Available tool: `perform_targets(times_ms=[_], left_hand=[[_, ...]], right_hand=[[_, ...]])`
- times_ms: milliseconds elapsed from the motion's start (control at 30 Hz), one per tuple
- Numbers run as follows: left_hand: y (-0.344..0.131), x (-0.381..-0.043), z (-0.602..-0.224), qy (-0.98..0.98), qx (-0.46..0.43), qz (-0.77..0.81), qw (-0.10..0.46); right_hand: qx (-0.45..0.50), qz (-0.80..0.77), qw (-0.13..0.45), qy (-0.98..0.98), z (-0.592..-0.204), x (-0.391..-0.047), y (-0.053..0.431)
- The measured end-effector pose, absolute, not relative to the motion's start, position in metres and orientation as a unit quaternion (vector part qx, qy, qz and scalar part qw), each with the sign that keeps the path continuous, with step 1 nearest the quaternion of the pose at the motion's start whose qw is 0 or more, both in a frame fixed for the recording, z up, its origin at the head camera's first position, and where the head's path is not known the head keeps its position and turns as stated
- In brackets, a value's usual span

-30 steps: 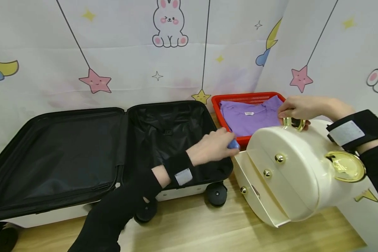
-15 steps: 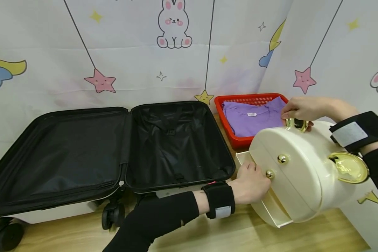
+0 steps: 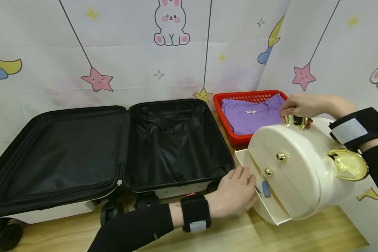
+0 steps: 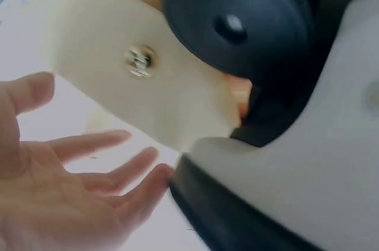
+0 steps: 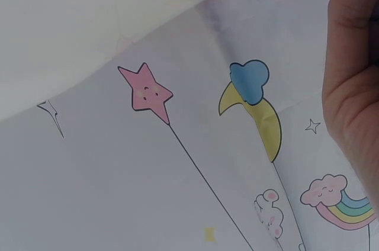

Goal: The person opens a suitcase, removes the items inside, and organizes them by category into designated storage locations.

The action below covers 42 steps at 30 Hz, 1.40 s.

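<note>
A cream, round-fronted cosmetic organizer [image 3: 305, 168] with gold knobs stands on the right, its lower drawer [image 3: 275, 210] pulled out. In that drawer lies a small blue object [image 3: 266, 189], too small to name. My left hand [image 3: 234, 192] is just outside the drawer front, palm down. The left wrist view shows that hand [image 4: 77, 186] with fingers spread and nothing in them, near the drawer's gold knob [image 4: 140, 61]. On top of the organizer, my right hand [image 3: 305, 106] grips the gold handle [image 3: 297, 122]. Only part of my right hand [image 5: 358, 67] appears in the right wrist view.
An open suitcase [image 3: 176, 147] with black lining fills the left and middle of the wooden table [image 3: 208, 238]. Behind the organizer, a red basket [image 3: 236, 140] holds a folded purple garment [image 3: 249, 115]. A suitcase wheel [image 3: 146, 201] juts out toward me.
My left hand carried the blue object from beside the basket into the drawer and let it go. It has since drawn back leftward. My right hand stays on the handle.
</note>
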State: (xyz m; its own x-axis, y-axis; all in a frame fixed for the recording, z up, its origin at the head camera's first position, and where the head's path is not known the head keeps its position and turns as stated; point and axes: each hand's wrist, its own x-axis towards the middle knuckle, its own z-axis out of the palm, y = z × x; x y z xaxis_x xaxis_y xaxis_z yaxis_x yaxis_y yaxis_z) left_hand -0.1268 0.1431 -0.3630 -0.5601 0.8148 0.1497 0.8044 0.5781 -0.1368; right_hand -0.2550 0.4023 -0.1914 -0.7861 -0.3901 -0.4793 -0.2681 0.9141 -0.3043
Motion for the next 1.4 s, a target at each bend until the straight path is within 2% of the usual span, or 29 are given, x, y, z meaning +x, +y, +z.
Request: perform_targets(times_ms=[67,267,400,733,1000,1267,1400], left_hand=[[0.136,-0.118,-0.363,-0.881,-0.466,0.023,0.077],[0.136,-0.112,-0.372,-0.879,-0.461,-0.061,-0.109],[0.139,-0.117,-0.383,-0.871,-0.452,-0.113,-0.157],[0.158,-0.12,-0.397,-0.852,-0.49,-0.138,-0.118],[0.174,-0.12,-0.405,-0.865,-0.482,-0.122,-0.068],[0.172,-0.124,-0.406,-0.863,-0.482,-0.129,-0.081],[0.162,-0.132,-0.4,-0.849,-0.502,-0.138,-0.086]], right_hand=[[-0.178,-0.102,0.27,0.941,-0.19,-0.255,0.403],[-0.169,-0.099,0.276,0.941,-0.187,-0.256,0.402],[-0.17,-0.105,0.282,0.938,-0.188,-0.257,0.399],[-0.167,-0.109,0.287,0.937,-0.19,-0.257,0.397],[-0.171,-0.116,0.286,0.936,-0.192,-0.26,0.395],[-0.17,-0.104,0.274,0.941,-0.189,-0.259,0.396],[-0.149,-0.107,0.286,0.941,-0.188,-0.259,0.401]])
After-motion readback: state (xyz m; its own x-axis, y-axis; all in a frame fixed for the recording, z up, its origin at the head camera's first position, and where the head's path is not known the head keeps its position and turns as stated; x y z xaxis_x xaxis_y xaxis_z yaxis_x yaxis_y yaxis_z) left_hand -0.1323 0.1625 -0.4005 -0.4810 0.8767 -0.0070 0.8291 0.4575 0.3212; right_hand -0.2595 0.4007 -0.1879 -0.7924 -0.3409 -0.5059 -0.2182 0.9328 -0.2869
